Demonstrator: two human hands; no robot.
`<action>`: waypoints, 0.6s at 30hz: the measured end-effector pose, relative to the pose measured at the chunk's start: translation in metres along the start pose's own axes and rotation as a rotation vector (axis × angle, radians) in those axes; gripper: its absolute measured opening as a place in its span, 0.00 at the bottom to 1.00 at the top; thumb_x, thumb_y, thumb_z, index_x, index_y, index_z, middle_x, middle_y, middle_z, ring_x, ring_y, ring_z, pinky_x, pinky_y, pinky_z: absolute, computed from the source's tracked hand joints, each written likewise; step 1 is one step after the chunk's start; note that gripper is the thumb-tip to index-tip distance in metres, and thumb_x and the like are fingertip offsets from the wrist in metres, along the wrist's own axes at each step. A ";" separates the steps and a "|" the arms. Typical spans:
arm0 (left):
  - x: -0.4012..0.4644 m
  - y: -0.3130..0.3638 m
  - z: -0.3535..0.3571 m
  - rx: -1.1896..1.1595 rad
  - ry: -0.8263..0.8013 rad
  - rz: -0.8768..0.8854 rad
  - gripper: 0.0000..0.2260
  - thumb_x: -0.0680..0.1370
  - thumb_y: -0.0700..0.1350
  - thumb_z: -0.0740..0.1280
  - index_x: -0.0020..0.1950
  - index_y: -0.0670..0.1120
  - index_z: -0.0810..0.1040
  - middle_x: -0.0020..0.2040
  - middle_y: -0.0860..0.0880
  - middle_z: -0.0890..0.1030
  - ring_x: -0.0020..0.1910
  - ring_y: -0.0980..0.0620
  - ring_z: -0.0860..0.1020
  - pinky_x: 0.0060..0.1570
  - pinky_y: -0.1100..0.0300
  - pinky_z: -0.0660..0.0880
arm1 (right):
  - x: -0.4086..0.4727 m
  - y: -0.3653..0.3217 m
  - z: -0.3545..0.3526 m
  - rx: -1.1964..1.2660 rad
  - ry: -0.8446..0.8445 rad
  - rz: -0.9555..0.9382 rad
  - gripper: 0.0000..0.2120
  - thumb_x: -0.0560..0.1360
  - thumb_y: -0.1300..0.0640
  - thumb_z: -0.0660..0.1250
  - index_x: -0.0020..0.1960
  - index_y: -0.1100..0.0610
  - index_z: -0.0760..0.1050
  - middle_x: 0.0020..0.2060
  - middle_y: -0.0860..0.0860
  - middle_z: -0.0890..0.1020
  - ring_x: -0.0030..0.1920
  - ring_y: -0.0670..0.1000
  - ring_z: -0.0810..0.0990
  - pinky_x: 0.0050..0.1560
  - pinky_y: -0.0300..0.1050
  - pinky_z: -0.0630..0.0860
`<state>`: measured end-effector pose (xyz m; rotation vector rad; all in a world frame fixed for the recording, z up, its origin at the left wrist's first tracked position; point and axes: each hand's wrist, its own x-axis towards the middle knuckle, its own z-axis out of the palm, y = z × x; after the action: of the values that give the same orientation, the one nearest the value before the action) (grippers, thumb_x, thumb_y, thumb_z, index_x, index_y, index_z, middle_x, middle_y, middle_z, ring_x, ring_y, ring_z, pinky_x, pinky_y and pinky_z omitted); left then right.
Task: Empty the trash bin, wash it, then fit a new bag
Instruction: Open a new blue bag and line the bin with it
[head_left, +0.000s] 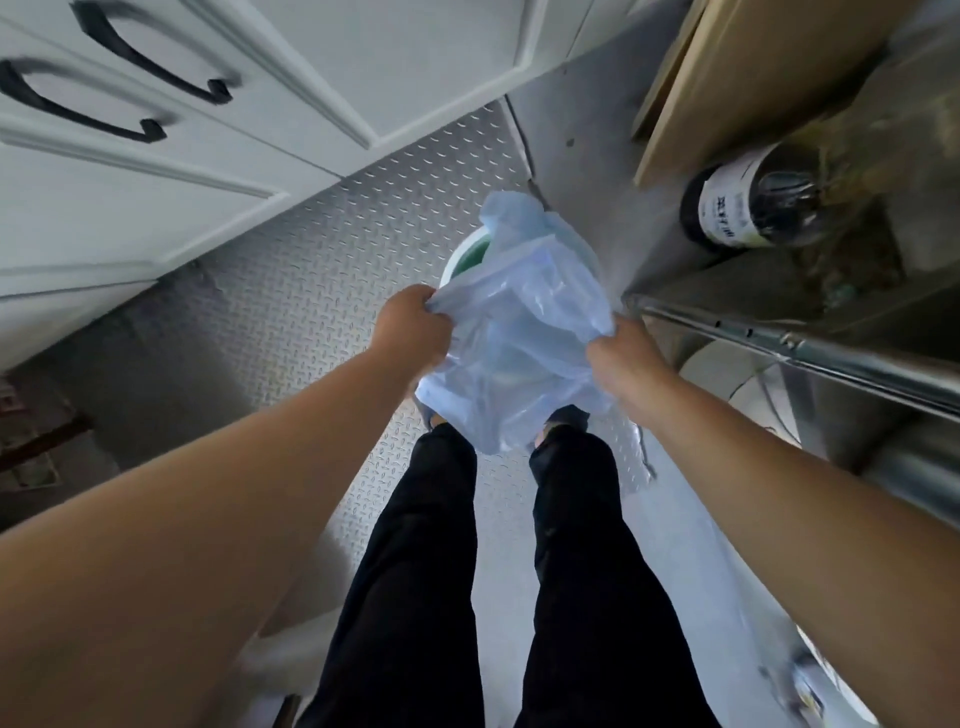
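**A:** so where's the bag at right now?

**B:** pale blue plastic bag (519, 332) is held up between both hands, right over the trash bin (465, 260). The bin sits on the checker-plate metal floor (291, 270), just past the person's feet, and only a bit of its white rim and green inside peeks out at the far left of the bag.

**A:** how are the hands on it?

**B:** left hand (413, 327) has its fingers curled, bunching the bag's left edge. Right hand (621, 353) pinches the right edge, fingers folded in. Can't see the fingertips though, plastic covers them.

**A:** anything else around?

**B:** white cabinet doors (156, 156) far left, and a dark bottle (748, 202) on a metal shelf off to the right.
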<state>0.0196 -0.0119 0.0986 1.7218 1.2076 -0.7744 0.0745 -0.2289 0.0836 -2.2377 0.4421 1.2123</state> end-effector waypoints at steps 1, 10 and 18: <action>0.005 -0.003 0.003 -0.001 -0.004 -0.001 0.10 0.77 0.36 0.61 0.46 0.49 0.79 0.45 0.43 0.83 0.39 0.46 0.82 0.33 0.57 0.80 | 0.005 0.001 0.005 0.000 -0.010 -0.005 0.12 0.73 0.60 0.56 0.48 0.47 0.73 0.35 0.46 0.76 0.35 0.48 0.75 0.32 0.38 0.70; 0.062 -0.014 0.034 -0.051 -0.055 0.002 0.09 0.77 0.36 0.61 0.50 0.45 0.79 0.49 0.38 0.84 0.47 0.39 0.84 0.47 0.41 0.83 | 0.067 0.005 0.044 -0.007 -0.078 -0.073 0.23 0.76 0.58 0.57 0.63 0.33 0.66 0.37 0.36 0.70 0.35 0.38 0.66 0.25 0.29 0.65; 0.126 -0.028 0.082 -0.067 -0.087 -0.004 0.16 0.75 0.37 0.58 0.58 0.44 0.79 0.51 0.38 0.81 0.45 0.42 0.82 0.35 0.54 0.83 | 0.149 0.026 0.089 -0.037 -0.100 0.010 0.03 0.77 0.56 0.61 0.48 0.52 0.73 0.37 0.48 0.76 0.37 0.48 0.75 0.32 0.40 0.67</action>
<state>0.0348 -0.0309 -0.0522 1.6151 1.1657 -0.7944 0.0826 -0.1994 -0.0892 -2.1962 0.3953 1.3411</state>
